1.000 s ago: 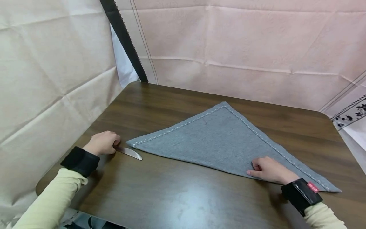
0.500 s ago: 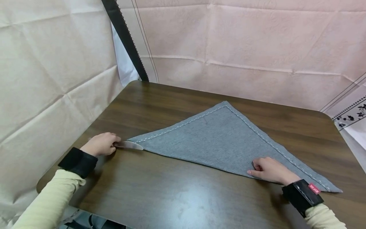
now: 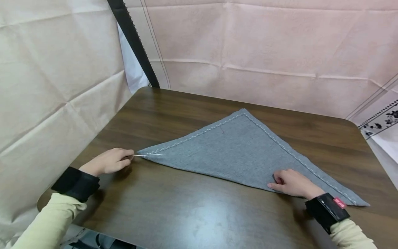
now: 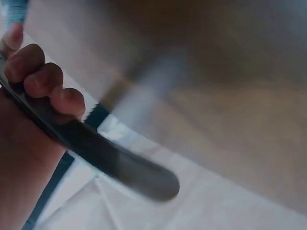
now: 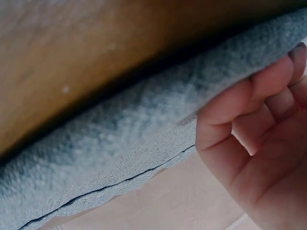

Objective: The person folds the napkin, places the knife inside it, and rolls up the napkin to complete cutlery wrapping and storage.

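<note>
In the head view my left hand grips a metal table knife at the left of the table. Its thin blade, seen edge-on, overlaps the left corner of a grey cloth. The left wrist view shows fingers curled round the knife, whose smooth rounded end sticks out past them. The cloth lies as a triangle with white stitching along two sides. My right hand rests on its near edge toward the right, fingers loosely curled. In the right wrist view those fingers touch the cloth.
The dark wood-grain table has rounded corners. Pale creased fabric hangs behind it and on the left side. A black toothed strip slants down to the far left corner. Patterned white material shows at the right.
The blade has swung upward from below the cloth's left corner to overlap it, and has turned from flat to edge-on. My left hand has shifted slightly; my right hand stays put.
</note>
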The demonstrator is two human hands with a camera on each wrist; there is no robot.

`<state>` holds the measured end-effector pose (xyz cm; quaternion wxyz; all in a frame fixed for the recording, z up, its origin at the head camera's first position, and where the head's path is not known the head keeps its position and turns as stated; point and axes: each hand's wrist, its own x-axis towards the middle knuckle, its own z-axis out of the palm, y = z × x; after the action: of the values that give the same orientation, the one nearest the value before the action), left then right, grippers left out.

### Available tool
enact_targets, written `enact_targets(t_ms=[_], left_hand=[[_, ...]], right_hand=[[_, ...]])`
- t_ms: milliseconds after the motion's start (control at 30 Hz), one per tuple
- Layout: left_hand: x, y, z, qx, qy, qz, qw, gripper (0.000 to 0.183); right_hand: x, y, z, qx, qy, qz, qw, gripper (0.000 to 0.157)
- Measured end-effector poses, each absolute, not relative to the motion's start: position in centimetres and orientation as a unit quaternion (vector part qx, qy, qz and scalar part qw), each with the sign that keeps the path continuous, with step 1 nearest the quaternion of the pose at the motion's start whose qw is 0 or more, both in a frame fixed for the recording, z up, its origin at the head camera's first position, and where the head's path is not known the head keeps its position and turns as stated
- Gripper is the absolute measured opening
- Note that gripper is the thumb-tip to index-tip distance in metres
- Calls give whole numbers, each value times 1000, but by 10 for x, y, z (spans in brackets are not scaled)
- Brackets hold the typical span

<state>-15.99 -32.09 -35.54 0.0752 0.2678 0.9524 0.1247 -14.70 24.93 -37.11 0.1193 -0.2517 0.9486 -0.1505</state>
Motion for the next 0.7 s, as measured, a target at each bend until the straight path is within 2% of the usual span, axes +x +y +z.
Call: enact_targets(t_ms=[167, 500, 700], left_hand=[[-152, -305, -344, 253, 957, 127, 65, 30], [-157, -277, -339, 351, 920, 171, -26, 8], [-161, -261, -333, 385, 903, 186, -39, 18]], right_hand=[[-146, 250, -371, -246, 950, -152, 122, 38], [-147, 251, -372, -256, 949, -149, 109, 36], [-147, 251, -375, -257, 949, -147, 106, 35]])
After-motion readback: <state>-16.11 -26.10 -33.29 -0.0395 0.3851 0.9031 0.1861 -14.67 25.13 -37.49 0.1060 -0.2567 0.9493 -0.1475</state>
